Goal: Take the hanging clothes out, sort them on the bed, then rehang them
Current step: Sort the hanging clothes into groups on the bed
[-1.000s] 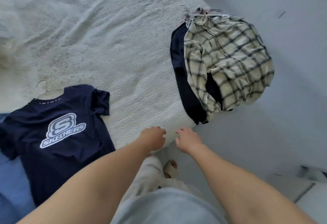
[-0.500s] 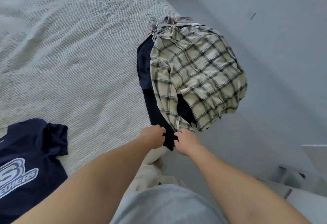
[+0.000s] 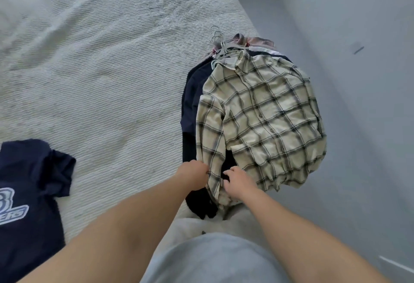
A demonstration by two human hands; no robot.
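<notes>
The plaid shirt [image 3: 262, 123] lies on top of a pile of clothes [image 3: 192, 103] at the right edge of the bed [image 3: 100, 70], at about 2 o'clock from the middle of the view. Its collar points toward 12 o'clock, where a bunch of hangers [image 3: 220, 43] sticks out; its hem and right side droop over the bed's edge above the floor [image 3: 336, 170]. Dark navy clothes show under it along its left side, and a pink and a white piece peep out near the collar.

The left hand [image 3: 195, 176] sits at the shirt's long left sleeve [image 3: 212, 148], fingers curled at the sleeve's outer edge as if pinching it, though the fingertips are hidden behind the hand, so the grip itself cannot be made out for sure. The right hand [image 3: 238, 184] lies just beside it toward 3 o'clock, on the sleeve's cuff end, fingers bent loosely and spread, touching the cloth; whether it has hold of it cannot be told either. The two hands are near each other, with the sleeve between them.

At 8 o'clock a navy T-shirt [image 3: 31, 193] with a pale printed logo lies flat on the bed, well apart from the pile. Between the two stretches a broad run of bare ribbed bedspread. To the right of the pile the floor runs to a pale wall [image 3: 358, 25], and at 12 o'clock something dark stands on the floor by the bed's far corner.
</notes>
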